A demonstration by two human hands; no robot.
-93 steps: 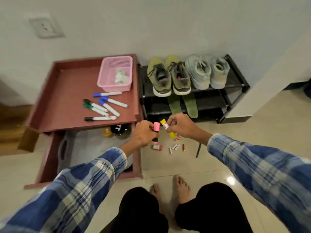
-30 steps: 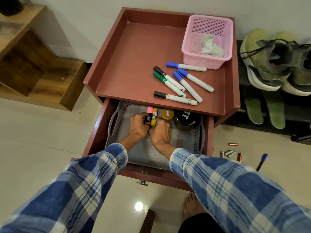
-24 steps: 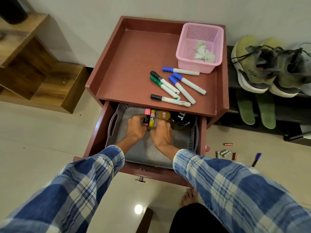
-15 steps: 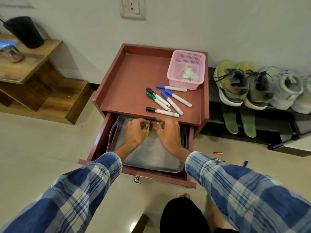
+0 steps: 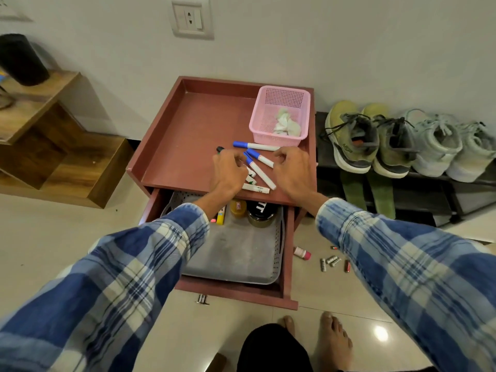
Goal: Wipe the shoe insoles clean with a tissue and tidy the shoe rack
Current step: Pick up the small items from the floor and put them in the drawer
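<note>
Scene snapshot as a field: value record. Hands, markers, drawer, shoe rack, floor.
left hand: fingers curled over markers on cabinet top; grip unclear
right hand: fingers curled by marker ends; grip unclear
pink basket: on cabinet top, crumpled tissue inside
drawer: open; grey tray holds jars and yellow highlighter at back
shoe rack: olive pair and pale grey pair on top shelf; green insoles on shelf below
floor: batteries scattered beside drawer
</note>
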